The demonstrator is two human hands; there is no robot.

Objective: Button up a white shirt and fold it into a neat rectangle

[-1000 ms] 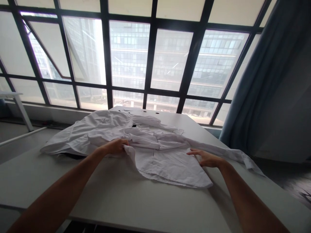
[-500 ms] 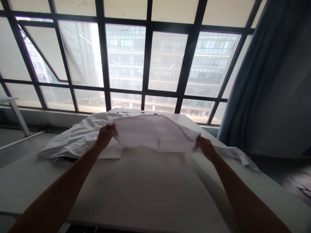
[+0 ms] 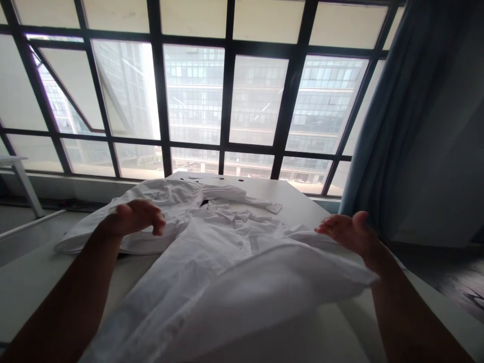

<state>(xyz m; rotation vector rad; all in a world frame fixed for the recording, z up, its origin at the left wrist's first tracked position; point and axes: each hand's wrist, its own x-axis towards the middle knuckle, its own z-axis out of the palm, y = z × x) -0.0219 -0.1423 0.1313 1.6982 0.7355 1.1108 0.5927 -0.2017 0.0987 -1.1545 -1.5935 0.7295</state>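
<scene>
A white long-sleeved garment [image 3: 223, 252], a shirt or a coat, spreads over the white table, its near panel billowing up off the surface. One sleeve [image 3: 242, 192] with its cuff stretches across the far side. My left hand [image 3: 139, 218] hovers above the cloth at the left, fingers apart and bent downward, holding nothing. At the right, my right hand [image 3: 348, 231] is raised with thumb up and fingers extended, also free of the cloth. The lifted hem reaches near my right wrist; I cannot tell if they touch.
The white table [image 3: 264, 335] extends toward a large black-framed window [image 3: 196, 96]. A blue-grey curtain [image 3: 381, 116] hangs at the right. Another white table [image 3: 24, 184] stands at the far left.
Both hands have let go of the garment's edge they held stretched between them. The cloth has swung toward me and spread over the near table.
</scene>
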